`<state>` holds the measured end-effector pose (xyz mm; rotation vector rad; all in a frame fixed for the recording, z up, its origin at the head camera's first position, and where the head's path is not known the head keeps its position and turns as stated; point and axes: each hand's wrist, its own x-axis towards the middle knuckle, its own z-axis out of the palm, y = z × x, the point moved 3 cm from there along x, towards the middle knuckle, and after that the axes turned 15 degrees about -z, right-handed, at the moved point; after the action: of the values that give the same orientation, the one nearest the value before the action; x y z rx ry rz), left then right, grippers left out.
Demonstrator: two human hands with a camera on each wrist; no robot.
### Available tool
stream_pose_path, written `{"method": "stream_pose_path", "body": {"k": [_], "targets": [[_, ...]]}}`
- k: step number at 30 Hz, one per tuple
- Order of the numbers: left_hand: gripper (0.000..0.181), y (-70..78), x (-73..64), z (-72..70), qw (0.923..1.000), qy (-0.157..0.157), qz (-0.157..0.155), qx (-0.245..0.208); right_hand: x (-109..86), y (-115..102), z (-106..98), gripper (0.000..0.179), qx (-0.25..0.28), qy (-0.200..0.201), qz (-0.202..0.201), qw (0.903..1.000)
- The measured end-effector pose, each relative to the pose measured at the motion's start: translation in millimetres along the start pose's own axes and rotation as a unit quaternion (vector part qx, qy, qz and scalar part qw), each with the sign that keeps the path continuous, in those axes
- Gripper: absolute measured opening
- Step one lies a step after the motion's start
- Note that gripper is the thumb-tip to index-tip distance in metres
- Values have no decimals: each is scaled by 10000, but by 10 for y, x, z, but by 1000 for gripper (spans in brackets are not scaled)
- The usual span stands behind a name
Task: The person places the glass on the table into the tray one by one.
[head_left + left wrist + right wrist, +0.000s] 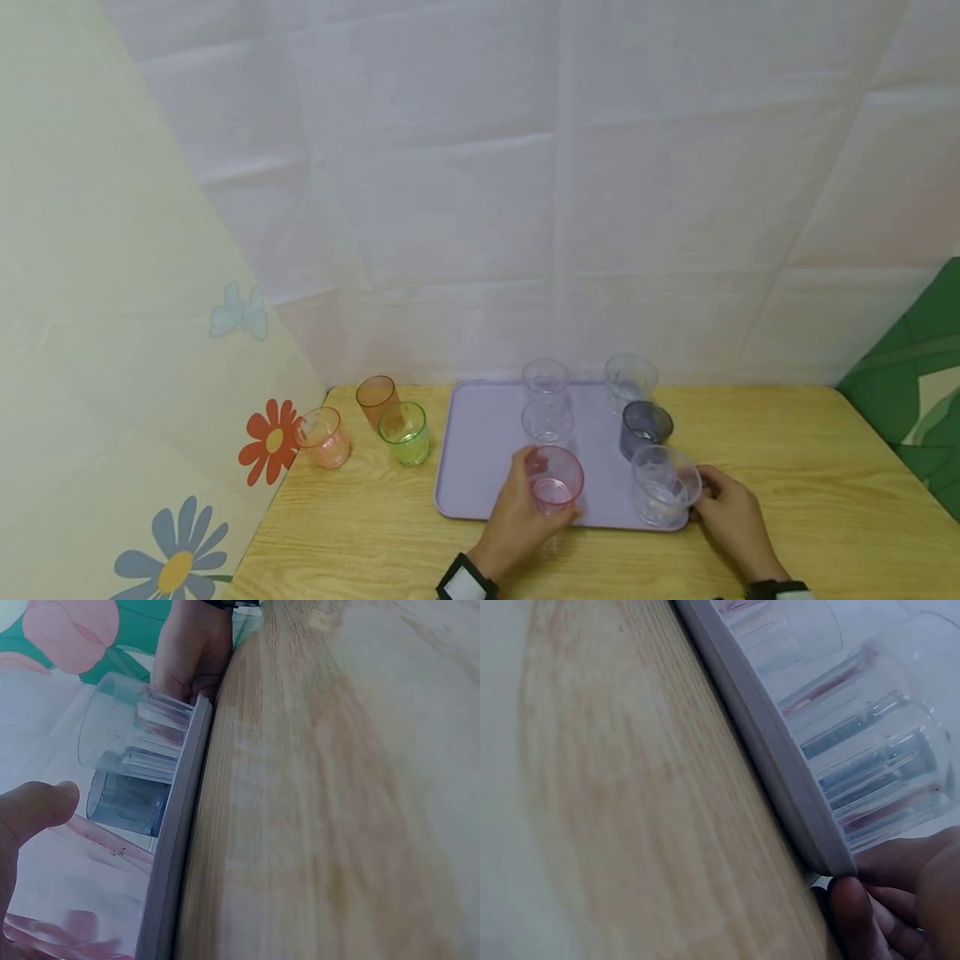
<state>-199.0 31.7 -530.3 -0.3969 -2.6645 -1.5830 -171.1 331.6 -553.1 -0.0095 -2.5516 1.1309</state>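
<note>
My left hand (521,508) curls round a pink tumbler (555,479) near the front edge of the lilac tray (472,467). In the left wrist view the thumb lies beside that tumbler's wall. At the tray's front right corner, my right hand (731,512) pinches the tray edge between thumb and fingers, as the right wrist view shows. Right beside those fingers stands a clear ribbed glass (663,487). Behind it is a dark grey tumbler (645,429). More clear glasses stand on the tray: one (630,383) at the back right, others (546,383) at the back middle.
Left of the tray, on the wooden table (787,442), stand an orange-pink glass (326,437), a brown-orange glass (377,404) and a green glass (405,433). White cloth (450,208) hangs behind the table. A flowered panel (165,417) borders the left side.
</note>
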Motion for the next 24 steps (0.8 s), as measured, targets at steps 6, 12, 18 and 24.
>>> {"method": "stream_pose_path", "body": {"k": [6, 12, 18, 24], "targets": [[91, 0, 0, 10, 10000, -8, -38, -65, 1, -2, 5, 27, -23, -59, 206, 9998], [91, -17, 9, 26, 9999, -60, 16, -122, 3, -9, 0, 29, -40, -69, 321, 9995], [93, -26, 16, 32, 9999, -88, -84, -94, 12, -2, 1, 31, 14, -100, 410, 9991], [95, -38, 19, 28, 9998, -133, -161, -73, 13, 12, 10, 31, 10, -96, 415, 9991]]}}
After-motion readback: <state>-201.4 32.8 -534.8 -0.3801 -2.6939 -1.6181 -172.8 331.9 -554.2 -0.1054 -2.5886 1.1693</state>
